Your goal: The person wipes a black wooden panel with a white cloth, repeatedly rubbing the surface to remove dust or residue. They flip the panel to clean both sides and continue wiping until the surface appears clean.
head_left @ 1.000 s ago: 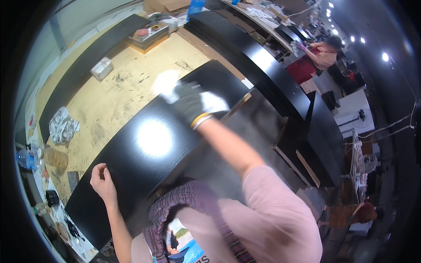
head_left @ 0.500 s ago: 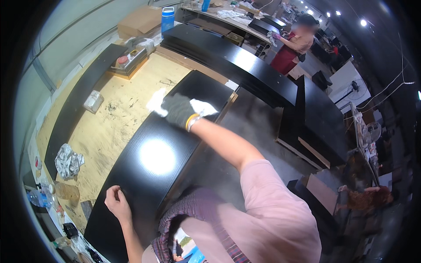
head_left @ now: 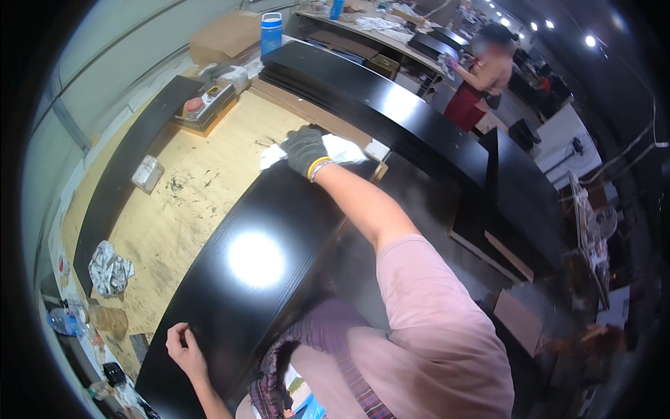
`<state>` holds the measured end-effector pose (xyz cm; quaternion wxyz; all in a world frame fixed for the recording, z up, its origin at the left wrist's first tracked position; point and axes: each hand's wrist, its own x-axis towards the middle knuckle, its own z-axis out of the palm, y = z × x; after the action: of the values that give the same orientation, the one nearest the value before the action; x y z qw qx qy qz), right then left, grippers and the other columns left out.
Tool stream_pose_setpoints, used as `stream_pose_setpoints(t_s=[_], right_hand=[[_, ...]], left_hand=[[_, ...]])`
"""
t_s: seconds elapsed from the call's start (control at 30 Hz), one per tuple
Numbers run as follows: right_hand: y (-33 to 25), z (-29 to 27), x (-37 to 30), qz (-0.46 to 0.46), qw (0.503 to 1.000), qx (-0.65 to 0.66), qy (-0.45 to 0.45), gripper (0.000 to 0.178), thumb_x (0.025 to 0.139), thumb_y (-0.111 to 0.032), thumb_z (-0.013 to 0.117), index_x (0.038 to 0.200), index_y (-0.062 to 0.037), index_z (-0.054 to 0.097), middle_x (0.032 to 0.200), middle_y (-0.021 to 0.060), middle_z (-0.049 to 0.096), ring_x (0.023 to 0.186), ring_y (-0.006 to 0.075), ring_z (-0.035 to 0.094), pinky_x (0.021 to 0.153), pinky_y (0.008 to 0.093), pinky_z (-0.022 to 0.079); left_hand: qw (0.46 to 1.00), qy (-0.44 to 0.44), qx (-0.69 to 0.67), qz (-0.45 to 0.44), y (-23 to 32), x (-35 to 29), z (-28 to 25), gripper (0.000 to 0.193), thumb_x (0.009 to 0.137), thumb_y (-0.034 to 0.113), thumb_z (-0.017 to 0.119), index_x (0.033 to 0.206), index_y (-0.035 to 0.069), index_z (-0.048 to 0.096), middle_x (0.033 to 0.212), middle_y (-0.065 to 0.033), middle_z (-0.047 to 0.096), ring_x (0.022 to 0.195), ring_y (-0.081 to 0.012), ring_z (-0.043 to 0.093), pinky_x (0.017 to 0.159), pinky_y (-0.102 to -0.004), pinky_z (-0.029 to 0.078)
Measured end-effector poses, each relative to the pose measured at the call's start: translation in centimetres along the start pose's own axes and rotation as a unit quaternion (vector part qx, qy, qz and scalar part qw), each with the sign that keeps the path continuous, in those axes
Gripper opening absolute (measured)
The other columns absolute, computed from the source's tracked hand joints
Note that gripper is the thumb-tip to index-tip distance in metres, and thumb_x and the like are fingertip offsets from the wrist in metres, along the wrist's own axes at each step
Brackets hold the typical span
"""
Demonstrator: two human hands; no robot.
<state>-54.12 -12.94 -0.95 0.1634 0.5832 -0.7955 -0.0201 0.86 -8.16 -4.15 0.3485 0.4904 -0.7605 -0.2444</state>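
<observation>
A curved glossy black panel (head_left: 216, 293) lies across the table in front of me. My right hand (head_left: 306, 149), in a dark grey knit glove with a yellow cuff, presses a white cloth (head_left: 342, 149) onto the panel's far end. The cloth sticks out on both sides of the glove, and the fingers on it are partly hidden. At the near left edge of the panel rests my bare left hand (head_left: 185, 349), its fingers loosely bent and apart, holding nothing.
Stacked black panels (head_left: 377, 98) lie beyond, near a blue bottle (head_left: 271, 33). On the stained tabletop (head_left: 209, 164) are a curved dark strip (head_left: 112, 185), a wrapped block (head_left: 148, 174), crumpled foil-like material (head_left: 109, 269) and a box (head_left: 206, 112). A co-worker (head_left: 481, 77) stands at another bench.
My right hand has slid the white cloth farther away along the panel to its far end. My left hand stays by the near left edge.
</observation>
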Motion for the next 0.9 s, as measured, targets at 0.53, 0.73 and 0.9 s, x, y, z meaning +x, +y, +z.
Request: stream_pose_setpoints(t_s=[0.53,0.73,0.9], right_hand=[[8.7,-0.7,2.5,-0.082,0.885,0.445,0.109,0.049,0.091,-0.039,0.072,0.124,-0.0029,0.066,0.124,0.0224,0.066,0.113,0.0379,0.063,0.103,0.0441,0.047],[10.5,4.7,1.2,0.106,0.916,0.37,-0.113,0.055,0.1,-0.046,0.051,0.133,-0.0024,0.055,0.119,0.0268,0.067,0.112,0.0422,0.064,0.099,0.0504,0.048],[10.4,3.0,1.1,0.121,0.923,0.34,-0.135,0.047,0.103,-0.042,0.046,0.126,-0.0029,0.057,0.114,0.026,0.069,0.109,0.0407,0.066,0.095,0.0508,0.05]], left_hand=[[0.947,-0.227,0.139,0.179,22.0,14.0,23.4,0.059,0.074,0.005,0.075,0.132,0.006,0.061,0.146,-0.0116,0.054,0.136,-0.0357,0.048,0.114,-0.0515,0.036],[0.941,-0.232,0.169,0.177,24.7,17.8,29.6,0.059,0.081,0.011,0.074,0.137,0.005,0.057,0.151,-0.015,0.049,0.142,-0.0327,0.044,0.118,-0.0516,0.033],[0.923,-0.263,0.223,0.17,23.5,16.3,24.7,0.053,0.08,0.011,0.076,0.131,0.002,0.062,0.147,-0.012,0.056,0.14,-0.0313,0.047,0.116,-0.0543,0.035]])
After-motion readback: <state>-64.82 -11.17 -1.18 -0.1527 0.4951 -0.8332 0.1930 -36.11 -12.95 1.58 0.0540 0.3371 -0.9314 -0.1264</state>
